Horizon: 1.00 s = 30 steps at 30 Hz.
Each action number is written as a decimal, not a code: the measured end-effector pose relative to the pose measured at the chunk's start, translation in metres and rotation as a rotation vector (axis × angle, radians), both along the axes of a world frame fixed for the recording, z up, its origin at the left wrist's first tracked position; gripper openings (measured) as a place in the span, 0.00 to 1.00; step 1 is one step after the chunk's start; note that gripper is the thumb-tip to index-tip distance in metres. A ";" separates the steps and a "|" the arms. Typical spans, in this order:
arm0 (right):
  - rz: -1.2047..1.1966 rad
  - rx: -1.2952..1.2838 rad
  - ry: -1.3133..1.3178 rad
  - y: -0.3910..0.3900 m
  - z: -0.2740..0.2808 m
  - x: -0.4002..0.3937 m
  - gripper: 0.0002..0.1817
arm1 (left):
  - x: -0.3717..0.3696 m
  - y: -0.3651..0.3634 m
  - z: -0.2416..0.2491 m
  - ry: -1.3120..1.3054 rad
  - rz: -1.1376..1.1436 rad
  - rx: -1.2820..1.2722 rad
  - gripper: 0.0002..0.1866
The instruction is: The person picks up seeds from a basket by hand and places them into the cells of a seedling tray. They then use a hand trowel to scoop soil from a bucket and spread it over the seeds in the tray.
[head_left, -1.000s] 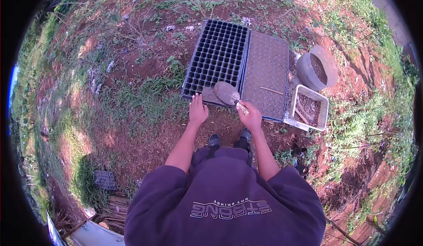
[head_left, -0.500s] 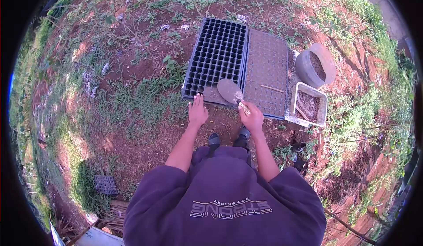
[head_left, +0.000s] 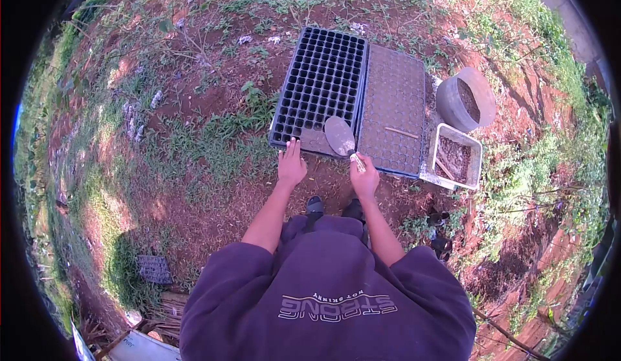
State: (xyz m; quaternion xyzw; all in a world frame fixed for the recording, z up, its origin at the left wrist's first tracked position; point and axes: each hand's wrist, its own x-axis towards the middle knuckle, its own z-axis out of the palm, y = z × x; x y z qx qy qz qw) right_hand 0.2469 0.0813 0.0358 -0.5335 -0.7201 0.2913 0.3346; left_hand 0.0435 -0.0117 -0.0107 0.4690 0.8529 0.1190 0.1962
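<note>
My right hand (head_left: 365, 179) is wrapped round the handle of a trowel (head_left: 339, 136), whose flat blade lies over the lower right corner of a black cell tray (head_left: 325, 76). Most cells of that tray are empty, while soil covers some along its near edge. My left hand (head_left: 292, 166) rests its outstretched fingers on the tray's near edge, left of the soil. Touching this tray on the right is a second tray (head_left: 392, 102) with soil in its cells and a thin stick (head_left: 402, 132) lying on top.
To the right stands a round tub (head_left: 451, 106) with soil inside. Nearer is a pale rectangular basin (head_left: 477, 167) holding brown material and a stick. Grass, weeds and reddish soil surround the trays. My feet are just below them.
The trowel and my right hand have moved slightly, and the blade is turned more upright in the view. My left hand stays at the tray edge. The whole view has shifted a little.
</note>
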 end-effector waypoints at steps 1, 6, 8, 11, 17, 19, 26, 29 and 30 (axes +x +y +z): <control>0.000 0.001 0.000 -0.002 0.001 0.001 0.13 | 0.000 0.000 -0.001 0.002 0.006 0.016 0.35; 0.091 0.035 0.014 -0.020 -0.002 -0.002 0.13 | -0.001 0.000 -0.004 0.023 0.006 0.041 0.36; 0.082 0.027 -0.009 -0.018 -0.003 -0.015 0.13 | 0.000 -0.001 -0.004 0.030 -0.002 0.026 0.36; 0.061 0.039 0.003 -0.004 -0.002 -0.027 0.13 | -0.002 -0.003 -0.004 0.054 -0.028 0.040 0.36; -0.048 0.027 0.016 0.000 -0.001 -0.008 0.13 | -0.003 -0.002 -0.002 0.072 -0.038 0.031 0.36; -0.019 0.068 0.043 -0.011 -0.002 -0.003 0.13 | -0.002 -0.003 -0.003 0.072 -0.033 0.044 0.36; 0.218 0.012 0.007 -0.021 -0.004 -0.024 0.12 | -0.001 -0.002 0.004 -0.008 0.024 0.077 0.37; 0.070 -0.009 -0.044 -0.012 -0.005 -0.026 0.12 | -0.004 -0.003 0.003 0.008 0.006 0.070 0.37; -0.009 0.006 -0.073 -0.008 -0.005 -0.022 0.12 | -0.004 -0.003 0.002 0.009 0.005 0.070 0.37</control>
